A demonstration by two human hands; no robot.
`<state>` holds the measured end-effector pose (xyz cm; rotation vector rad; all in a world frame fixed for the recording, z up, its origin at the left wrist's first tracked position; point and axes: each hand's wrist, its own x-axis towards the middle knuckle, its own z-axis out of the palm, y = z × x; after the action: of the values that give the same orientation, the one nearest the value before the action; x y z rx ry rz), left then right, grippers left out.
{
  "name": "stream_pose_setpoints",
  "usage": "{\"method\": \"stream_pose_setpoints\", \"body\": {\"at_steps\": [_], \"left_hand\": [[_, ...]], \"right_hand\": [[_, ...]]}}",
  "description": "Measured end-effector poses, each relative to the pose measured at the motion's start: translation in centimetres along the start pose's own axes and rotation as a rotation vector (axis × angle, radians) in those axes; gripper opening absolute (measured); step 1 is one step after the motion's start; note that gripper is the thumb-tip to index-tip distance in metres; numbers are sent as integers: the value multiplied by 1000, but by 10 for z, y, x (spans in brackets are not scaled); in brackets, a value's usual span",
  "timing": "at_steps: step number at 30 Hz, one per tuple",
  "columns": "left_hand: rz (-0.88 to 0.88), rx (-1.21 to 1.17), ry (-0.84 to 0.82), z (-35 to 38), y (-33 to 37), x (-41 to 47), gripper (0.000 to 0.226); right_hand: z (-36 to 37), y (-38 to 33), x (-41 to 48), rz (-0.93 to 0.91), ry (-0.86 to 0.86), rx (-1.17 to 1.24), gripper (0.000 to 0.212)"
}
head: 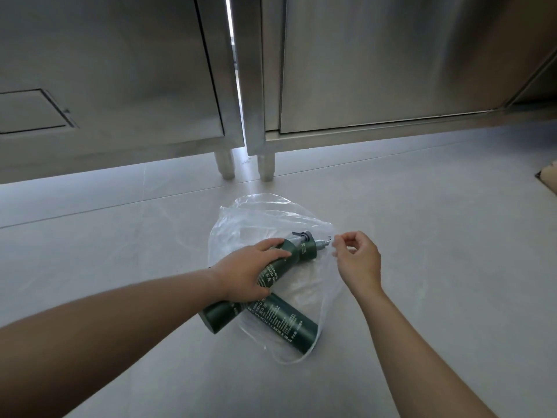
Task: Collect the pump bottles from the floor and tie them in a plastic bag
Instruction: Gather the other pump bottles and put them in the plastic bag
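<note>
A pale tiled floor (120, 251) is carrying everything — a clear plastic bag (271, 212) is lying near the middle, two green pump bottles (280, 321) are resting crossed on it, and steel cabinet legs (224, 165) are standing at the far side.

Left hand (244, 274) grips a green pump bottle (272, 274); right hand (357, 257) pinches the clear plastic bag (256, 215).

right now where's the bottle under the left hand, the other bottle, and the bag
upper green pump bottle (303, 251): head view, on its shoulder below the pump
lower green pump bottle (283, 322): head view, mid-body on the label
clear plastic bag (256, 215): head view, on its far crumpled part
</note>
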<state>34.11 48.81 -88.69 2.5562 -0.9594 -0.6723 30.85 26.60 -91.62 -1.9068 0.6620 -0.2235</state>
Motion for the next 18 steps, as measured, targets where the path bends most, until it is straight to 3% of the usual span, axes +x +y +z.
{"method": "stream_pose_setpoints", "body": {"at_steps": [8,12,18], "left_hand": [[65,84,-33,4,15,27,77],[101,187,133,2,18,36,62],[21,45,365,-15,-1,23,41]], "right_hand": [[-16,9,0,28,36,49,13],[-22,6,4,31,65,50,12],[-12,10,-1,40,23,28,12]]}}
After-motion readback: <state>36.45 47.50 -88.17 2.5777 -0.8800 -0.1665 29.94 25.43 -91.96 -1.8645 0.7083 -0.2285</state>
